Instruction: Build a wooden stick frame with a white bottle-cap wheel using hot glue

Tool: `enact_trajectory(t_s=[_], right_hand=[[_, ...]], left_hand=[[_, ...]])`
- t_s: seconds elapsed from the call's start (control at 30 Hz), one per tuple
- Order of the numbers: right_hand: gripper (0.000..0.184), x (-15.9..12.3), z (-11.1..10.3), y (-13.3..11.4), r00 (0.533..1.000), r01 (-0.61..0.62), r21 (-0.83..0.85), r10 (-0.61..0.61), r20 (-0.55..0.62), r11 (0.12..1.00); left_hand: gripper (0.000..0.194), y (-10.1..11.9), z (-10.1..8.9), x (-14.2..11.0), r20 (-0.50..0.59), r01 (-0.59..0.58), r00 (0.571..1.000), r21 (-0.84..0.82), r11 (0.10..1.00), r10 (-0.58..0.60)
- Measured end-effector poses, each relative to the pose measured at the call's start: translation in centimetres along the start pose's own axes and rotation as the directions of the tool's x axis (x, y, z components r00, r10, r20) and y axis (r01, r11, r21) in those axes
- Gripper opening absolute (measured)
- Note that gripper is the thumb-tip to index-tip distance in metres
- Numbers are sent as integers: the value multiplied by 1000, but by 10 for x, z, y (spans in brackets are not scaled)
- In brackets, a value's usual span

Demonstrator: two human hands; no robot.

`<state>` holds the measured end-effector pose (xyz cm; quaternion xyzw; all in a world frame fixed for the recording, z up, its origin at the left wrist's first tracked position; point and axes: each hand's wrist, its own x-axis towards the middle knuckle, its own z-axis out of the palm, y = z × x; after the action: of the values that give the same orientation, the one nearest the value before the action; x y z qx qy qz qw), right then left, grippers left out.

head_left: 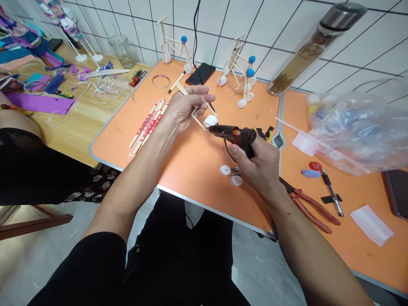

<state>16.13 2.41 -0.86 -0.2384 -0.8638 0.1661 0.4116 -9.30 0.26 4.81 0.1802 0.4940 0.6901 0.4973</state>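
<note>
My left hand (193, 106) grips a small frame of wooden sticks (181, 88), with a dark-tipped crosspiece at its upper left. A white round cap (210, 121) sits at the frame's lower end, between two stick ends. My right hand (259, 165) is wrapped round the handle of a black hot glue gun (234, 132). The gun points left, its nozzle at the cap and a stick end; whether it touches is too small to tell. Two loose white caps, one of them ridged (225, 170), lie on the orange table (191, 165) below the gun.
Finished-looking stick models (236, 63) with blue balls stand at the back, near a phone (200, 74). Wrapped chopsticks (148, 127) lie left. On the right are red-handled pliers (314, 208), a pen (332, 193), a plastic bag (360, 131) and a tall bottle (315, 46). Another person sits left.
</note>
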Motion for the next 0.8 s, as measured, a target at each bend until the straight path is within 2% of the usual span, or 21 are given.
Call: enact_trajectory(t_s=[0.33,0.6,0.8], right_hand=[[49,0,1,0,1000,11,-27,-11,-15,1000],[57,-2,1,2,1000,-23,-67,22,-8,997],[53,-1,2,3,1000,6,-40,-7,-20,999]], left_hand=[[39,-3,-5,6,17,-22,1000,16,1000,22],[46,-1,-4,5,9,-32,999,36,999,32],[44,-1,-4,6,7,-17,1000,-4,1000,17]])
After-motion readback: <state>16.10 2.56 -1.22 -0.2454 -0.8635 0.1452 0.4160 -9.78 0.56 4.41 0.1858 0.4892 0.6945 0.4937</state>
